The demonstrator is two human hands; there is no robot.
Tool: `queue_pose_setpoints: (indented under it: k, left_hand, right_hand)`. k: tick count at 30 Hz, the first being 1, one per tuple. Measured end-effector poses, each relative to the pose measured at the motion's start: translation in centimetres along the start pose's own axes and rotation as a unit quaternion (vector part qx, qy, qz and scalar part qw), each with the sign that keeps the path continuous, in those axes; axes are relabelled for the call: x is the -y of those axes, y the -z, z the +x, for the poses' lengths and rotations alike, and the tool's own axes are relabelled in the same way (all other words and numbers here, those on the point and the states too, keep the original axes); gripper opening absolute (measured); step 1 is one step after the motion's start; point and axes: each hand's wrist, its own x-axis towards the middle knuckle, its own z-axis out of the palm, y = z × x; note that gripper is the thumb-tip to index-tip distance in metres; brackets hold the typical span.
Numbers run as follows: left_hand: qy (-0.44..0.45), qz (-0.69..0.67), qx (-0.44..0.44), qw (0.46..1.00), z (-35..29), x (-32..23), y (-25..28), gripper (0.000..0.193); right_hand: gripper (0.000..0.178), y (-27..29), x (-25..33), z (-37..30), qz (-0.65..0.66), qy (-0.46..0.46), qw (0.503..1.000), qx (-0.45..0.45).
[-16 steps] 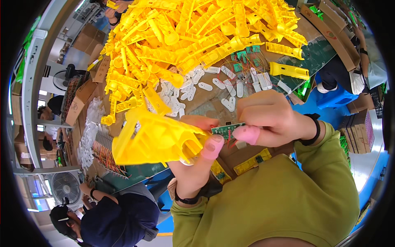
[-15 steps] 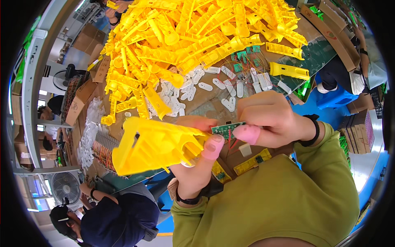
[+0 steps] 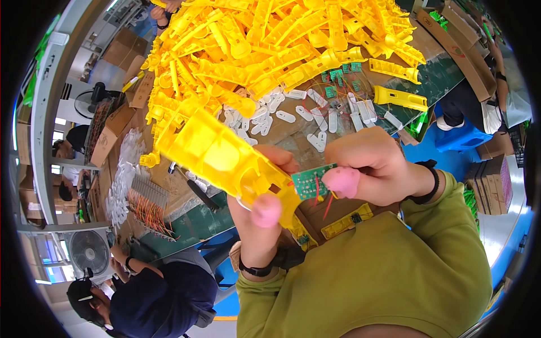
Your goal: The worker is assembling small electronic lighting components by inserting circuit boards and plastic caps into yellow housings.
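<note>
My left hand [image 3: 255,230] is closed round a yellow plastic housing half [image 3: 217,155], its hollow, ribbed inside facing up and its narrow end toward my right hand. Between thumb and fingers, my right hand [image 3: 375,166] pinches a small green circuit board [image 3: 309,183] with thin red wires hanging from it. The board's left edge is right by the housing's narrow end; whether they touch I cannot tell. Pink covers wrap both thumbs. Close to my body lie two more yellow housing pieces, one of them [image 3: 346,221] with a small green board in it.
A big heap of yellow housings [image 3: 270,39] covers the far table. White oval plastic pieces [image 3: 265,118], small green boards [image 3: 336,76] and wired white parts [image 3: 360,111] lie before it. A dark-handled tool [image 3: 202,194] lies left of my hands. A co-worker [image 3: 160,293] sits at lower left.
The yellow housing has turned in my left hand, so its hollow inside now shows and its wide end points up-left. The circuit board has tilted, showing more of its face.
</note>
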Motion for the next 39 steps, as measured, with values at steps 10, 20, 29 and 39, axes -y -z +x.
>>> queue_pose_setpoints:
  k: [10, 20, 29, 39]
  left_hand:
    - [0.128, -0.147, -0.006, 0.981, -0.2, 0.0, -0.1, 0.086]
    - [0.12, -0.126, -0.016, 0.985, 0.2, 0.1, 0.4, 0.078]
    - [0.131, -0.102, -0.067, 0.984, 0.1, 0.4, 0.6, 0.072]
    - [0.126, -0.12, -0.078, 0.982, 0.6, 0.1, 0.6, 0.069]
  right_hand:
    - [0.026, -2.3, 0.8, 0.6, -0.086, 0.02, 0.995, 0.037]
    - [0.025, -3.0, 0.9, 0.7, -0.11, -0.009, 0.993, 0.04]
    - [0.024, -3.8, 0.6, 1.1, -0.126, -0.044, 0.991, 0.026]
    - [0.025, -3.2, 0.7, 2.0, -0.096, -0.083, 0.988, 0.089]
